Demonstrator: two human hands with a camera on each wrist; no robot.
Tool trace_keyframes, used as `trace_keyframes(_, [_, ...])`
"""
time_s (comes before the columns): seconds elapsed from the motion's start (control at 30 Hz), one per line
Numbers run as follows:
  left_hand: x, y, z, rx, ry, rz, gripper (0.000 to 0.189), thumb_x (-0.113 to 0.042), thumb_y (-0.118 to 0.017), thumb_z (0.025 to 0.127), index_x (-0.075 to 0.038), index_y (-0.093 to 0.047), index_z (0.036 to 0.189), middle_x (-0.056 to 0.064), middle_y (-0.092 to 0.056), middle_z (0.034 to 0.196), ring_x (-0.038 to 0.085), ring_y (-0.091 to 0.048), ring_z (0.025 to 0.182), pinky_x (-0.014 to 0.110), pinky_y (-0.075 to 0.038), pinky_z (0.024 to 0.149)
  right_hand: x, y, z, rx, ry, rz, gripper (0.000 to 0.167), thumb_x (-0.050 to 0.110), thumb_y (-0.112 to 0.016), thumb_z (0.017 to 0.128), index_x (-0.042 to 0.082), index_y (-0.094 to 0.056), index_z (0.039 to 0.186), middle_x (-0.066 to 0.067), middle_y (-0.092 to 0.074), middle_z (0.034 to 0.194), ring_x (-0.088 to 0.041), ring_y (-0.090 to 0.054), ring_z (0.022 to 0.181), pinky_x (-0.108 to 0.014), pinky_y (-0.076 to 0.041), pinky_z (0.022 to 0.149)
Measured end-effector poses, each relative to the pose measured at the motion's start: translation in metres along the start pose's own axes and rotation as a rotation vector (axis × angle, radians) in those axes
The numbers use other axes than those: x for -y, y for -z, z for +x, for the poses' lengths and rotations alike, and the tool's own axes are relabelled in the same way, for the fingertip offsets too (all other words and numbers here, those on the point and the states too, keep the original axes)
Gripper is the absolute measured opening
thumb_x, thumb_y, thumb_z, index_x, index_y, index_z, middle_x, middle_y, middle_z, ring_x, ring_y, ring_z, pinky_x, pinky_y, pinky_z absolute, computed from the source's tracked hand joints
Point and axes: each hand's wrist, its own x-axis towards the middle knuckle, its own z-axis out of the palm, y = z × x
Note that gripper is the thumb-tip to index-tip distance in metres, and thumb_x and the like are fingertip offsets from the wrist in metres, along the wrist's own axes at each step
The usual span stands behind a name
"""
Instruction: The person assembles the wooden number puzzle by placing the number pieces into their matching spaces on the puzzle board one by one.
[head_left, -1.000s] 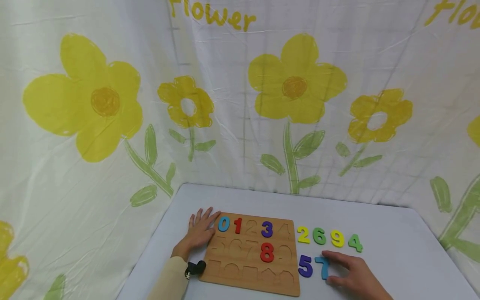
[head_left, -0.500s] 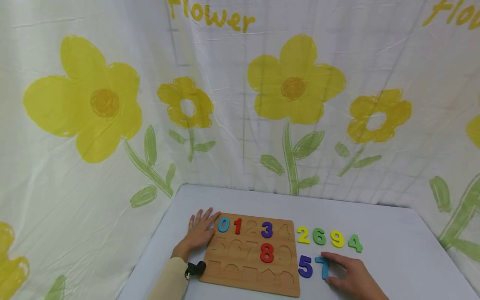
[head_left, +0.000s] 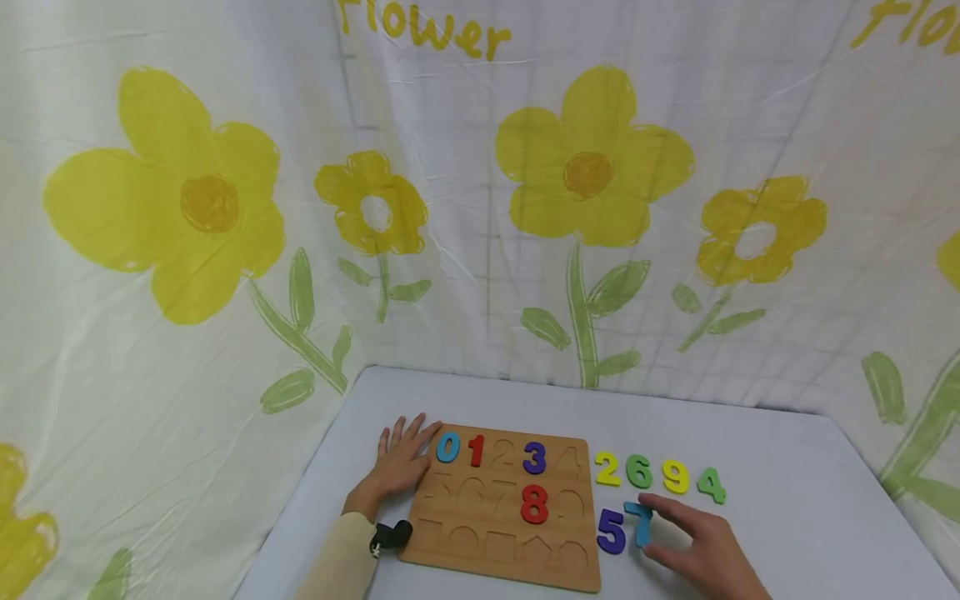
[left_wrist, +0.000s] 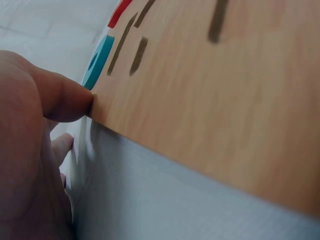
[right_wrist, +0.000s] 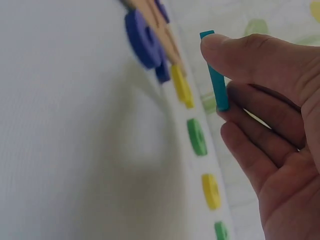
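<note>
Between the thumb and fingers of my right hand (head_left: 701, 537) a blue number 7 (head_left: 641, 523) is pinched; the right wrist view shows the 7 (right_wrist: 217, 75) held up off the table. My left hand (head_left: 401, 462) lies spread at the left edge of a wooden number board (head_left: 465, 504), its thumb touching the board's edge near the blue 0 (head_left: 447, 447), as the left wrist view shows too. In the board sit a red 1 (head_left: 476, 451), a purple 3 (head_left: 534, 458) and a red 8 (head_left: 534, 504). The 7-shaped recess (head_left: 504, 497) lies left of the 8.
Right of the board lie a yellow 2 (head_left: 607, 469), a green 6 (head_left: 639, 472), a yellow 9 (head_left: 675, 477) and a green 4 (head_left: 711, 485) in a row. A purple 5 (head_left: 611, 532) lies below the 2. A flowered curtain (head_left: 450, 333) hangs behind the white table (head_left: 795, 467).
The blue 7 has come up off the table in my right hand and shifted slightly up and left. My left hand has stayed at the board's edge.
</note>
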Motion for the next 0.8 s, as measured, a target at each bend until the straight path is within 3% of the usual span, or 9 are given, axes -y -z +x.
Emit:
trace_keyframes(0.27, [0.0,0.0,0.0,0.001,0.012,0.005,0.065,-0.014,-0.052,0.099,-0.012,-0.051,0.163,0.025,-0.032,0.177,0.056,-0.009,0.166,0.075,0.004,0.129,0.034,-0.01,0.006,-0.042,0.038,0.086,0.062,0.037,-0.095,0.084,0.023,-0.074,0.141,0.002,-0.076,0.142,-0.03,-0.071,0.134,-0.054,-0.058,0.11])
trace_keyframes(0.53, [-0.01,0.008,-0.006,-0.002,-0.021,-0.036,0.064,-0.014,-0.053,0.097,-0.012,-0.052,0.162,0.03,-0.033,0.174,0.061,-0.009,0.163,0.079,0.005,0.127,0.063,-0.018,0.017,-0.09,0.142,0.099,0.062,0.04,-0.094,0.085,0.023,-0.074,0.141,0.004,-0.078,0.137,-0.028,-0.074,0.13,-0.052,-0.06,0.108])
trace_keyframes(0.8, [-0.013,0.011,-0.006,0.027,-0.005,-0.021,0.063,-0.013,-0.053,0.098,-0.01,-0.053,0.161,0.029,-0.032,0.176,0.06,-0.009,0.164,0.078,0.004,0.128,0.083,-0.029,0.028,-0.109,0.251,0.126,0.057,0.038,-0.094,0.086,0.022,-0.076,0.139,0.01,-0.079,0.134,-0.025,-0.075,0.128,-0.05,-0.06,0.107])
